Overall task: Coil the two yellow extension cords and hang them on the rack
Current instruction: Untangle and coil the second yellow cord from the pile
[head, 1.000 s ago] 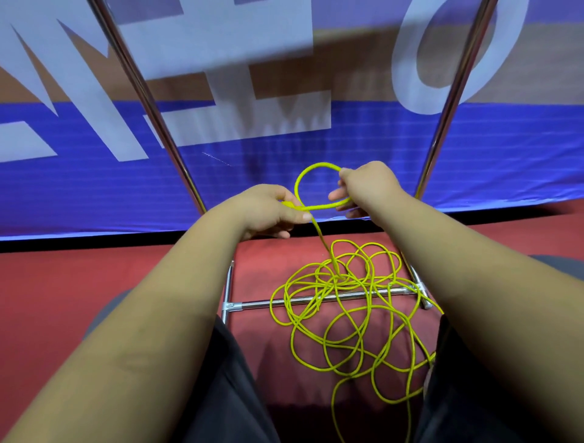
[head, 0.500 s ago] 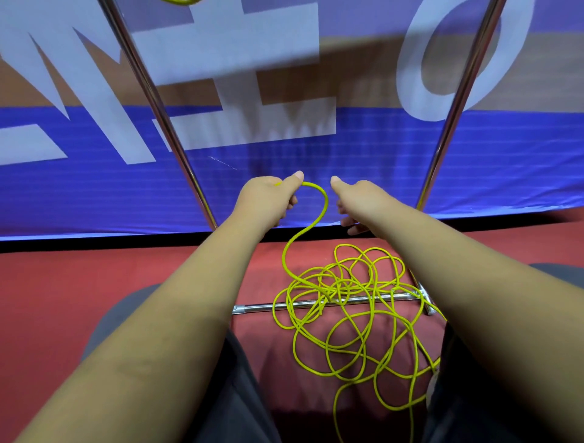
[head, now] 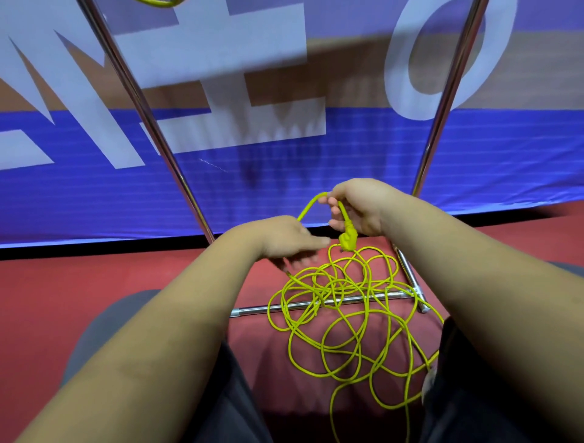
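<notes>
1. The right hand (head: pixel 358 210) is clenched on a thin yellow extension cord (head: pixel 339 319), pinching it just above its end.
2. Directly below that grip hangs the cord's moulded yellow plug (head: pixel 347 242), clear of the fingers.
3. From the grip the cord arches up and left, then drops behind the left hand (head: pixel 279 240).
4. It reappears under the left hand's palm and runs down into the pile.
5. The left hand's fingers are blurred, so I cannot tell whether they grasp the cord.
6. Below both hands the rest of the cord lies in loose tangled loops on the red floor (head: pixel 94 284), draped over the low crossbar of a chrome tubular metal rack (head: pixel 151 126).
7. Far above the grip, at the top edge by the rack's left pole, a bit of a second yellow cord (head: pixel 158 3) shows.
8. Beyond the hands stands a blue banner with large white letters (head: pixel 316 164).
</notes>
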The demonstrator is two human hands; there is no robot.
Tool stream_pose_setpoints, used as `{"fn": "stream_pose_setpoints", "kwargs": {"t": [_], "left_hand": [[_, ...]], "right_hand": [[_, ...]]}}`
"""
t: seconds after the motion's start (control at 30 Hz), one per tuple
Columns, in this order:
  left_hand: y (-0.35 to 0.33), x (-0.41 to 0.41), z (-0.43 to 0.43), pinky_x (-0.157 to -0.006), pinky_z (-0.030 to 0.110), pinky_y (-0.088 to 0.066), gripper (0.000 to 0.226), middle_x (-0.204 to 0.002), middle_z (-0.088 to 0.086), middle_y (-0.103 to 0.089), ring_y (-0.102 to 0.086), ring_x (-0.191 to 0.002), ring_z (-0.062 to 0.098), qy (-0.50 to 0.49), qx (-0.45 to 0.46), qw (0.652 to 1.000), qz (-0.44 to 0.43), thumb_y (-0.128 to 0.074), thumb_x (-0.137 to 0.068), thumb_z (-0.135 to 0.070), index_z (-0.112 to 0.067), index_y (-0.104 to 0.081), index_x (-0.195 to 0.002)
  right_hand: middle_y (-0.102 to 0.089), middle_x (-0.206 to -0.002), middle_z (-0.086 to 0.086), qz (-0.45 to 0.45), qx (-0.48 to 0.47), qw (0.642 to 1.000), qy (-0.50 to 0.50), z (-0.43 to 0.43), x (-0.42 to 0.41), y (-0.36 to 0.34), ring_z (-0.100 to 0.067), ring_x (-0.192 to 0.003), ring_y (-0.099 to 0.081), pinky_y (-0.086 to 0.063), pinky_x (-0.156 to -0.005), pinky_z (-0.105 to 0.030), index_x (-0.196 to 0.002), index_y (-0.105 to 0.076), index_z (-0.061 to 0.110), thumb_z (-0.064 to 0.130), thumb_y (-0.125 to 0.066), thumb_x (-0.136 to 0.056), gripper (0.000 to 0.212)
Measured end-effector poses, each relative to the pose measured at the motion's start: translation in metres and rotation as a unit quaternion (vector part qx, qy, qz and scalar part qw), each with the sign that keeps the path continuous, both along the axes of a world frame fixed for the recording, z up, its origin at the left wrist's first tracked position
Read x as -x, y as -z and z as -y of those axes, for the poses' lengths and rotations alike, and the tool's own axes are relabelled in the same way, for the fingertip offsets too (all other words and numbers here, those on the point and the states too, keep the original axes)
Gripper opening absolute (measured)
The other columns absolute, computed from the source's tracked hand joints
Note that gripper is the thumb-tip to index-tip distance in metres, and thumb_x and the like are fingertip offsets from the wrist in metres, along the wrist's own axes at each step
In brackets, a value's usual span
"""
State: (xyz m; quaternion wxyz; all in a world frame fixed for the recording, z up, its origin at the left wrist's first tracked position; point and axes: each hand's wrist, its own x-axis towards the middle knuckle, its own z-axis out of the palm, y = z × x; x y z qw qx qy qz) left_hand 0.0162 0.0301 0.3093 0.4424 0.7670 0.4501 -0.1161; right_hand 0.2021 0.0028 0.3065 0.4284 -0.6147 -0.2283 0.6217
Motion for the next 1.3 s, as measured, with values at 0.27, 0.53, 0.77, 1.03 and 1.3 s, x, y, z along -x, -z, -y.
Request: {"fn": "stream_pose_setpoints", "kwargs": {"t": [0.27, 0.53, 0.77, 1.03, 1.3], "left_hand": [[0.032, 0.016, -0.018, -0.069, 0.038, -0.056, 0.081, -0.096, 0.014, -0.067, -0.074, -0.081, 0.033, -0.179, -0.001, 0.951, -0.253, -0.034, -0.102, -0.069, 0.004, -0.057, -0.129], [0.025, 0.015, -0.052, -0.081, 0.051, -0.063, 0.055, -0.098, 0.014, -0.076, -0.078, -0.079, 0.034, -0.418, -0.023, 0.898, 0.134, -0.039, -0.106, -0.057, -0.01, -0.066, -0.095], [-0.017, 0.011, -0.042, -0.052, 0.029, -0.057, 0.054, -0.071, 0.015, -0.074, -0.071, -0.058, 0.022, -0.423, -0.102, 0.848, 0.302, -0.049, -0.103, -0.055, -0.006, -0.069, -0.09], [-0.035, 0.006, -0.032, -0.05, 0.026, -0.049, 0.054, -0.057, 0.005, -0.058, -0.064, -0.056, 0.02, -0.374, -0.158, 0.844, 0.35, -0.044, -0.104, -0.055, -0.012, -0.073, -0.093], [-0.019, 0.005, -0.031, -0.074, 0.039, -0.063, 0.028, -0.079, 0.007, -0.068, -0.072, -0.083, 0.022, -0.3, -0.07, 0.89, 0.337, -0.049, -0.107, -0.031, -0.01, -0.067, -0.113]], "right_hand": [[-0.013, -0.069, 0.008, -0.097, -0.131, 0.986, -0.018, 0.013, -0.013, -0.034, -0.011, -0.053, -0.008, -0.012, -0.042, -0.024, -0.105, -0.074, 0.015, 0.041, -0.059, -0.104, 0.03], [-0.018, -0.06, 0.005, -0.086, -0.16, 0.98, -0.08, 0.02, -0.022, -0.037, -0.013, -0.047, -0.013, -0.021, -0.045, -0.027, -0.125, -0.075, 0.015, 0.037, -0.051, -0.105, 0.039], [-0.055, -0.074, -0.006, 0.159, -0.086, 0.981, -0.071, 0.011, -0.017, -0.002, -0.021, -0.059, -0.051, -0.059, -0.066, -0.041, -0.093, -0.07, 0.007, 0.015, -0.06, -0.094, 0.013], [-0.072, -0.087, -0.01, 0.468, -0.054, 0.867, -0.163, 0.01, -0.02, 0.011, -0.032, -0.081, -0.065, -0.058, -0.084, -0.04, -0.105, -0.078, 0.01, 0.02, -0.061, -0.099, 0.02], [-0.077, -0.081, -0.018, 0.331, -0.094, 0.939, -0.009, 0.007, -0.014, 0.016, -0.03, -0.065, -0.079, -0.067, -0.076, -0.045, -0.136, -0.046, 0.033, -0.001, -0.065, -0.092, 0.059]]}}
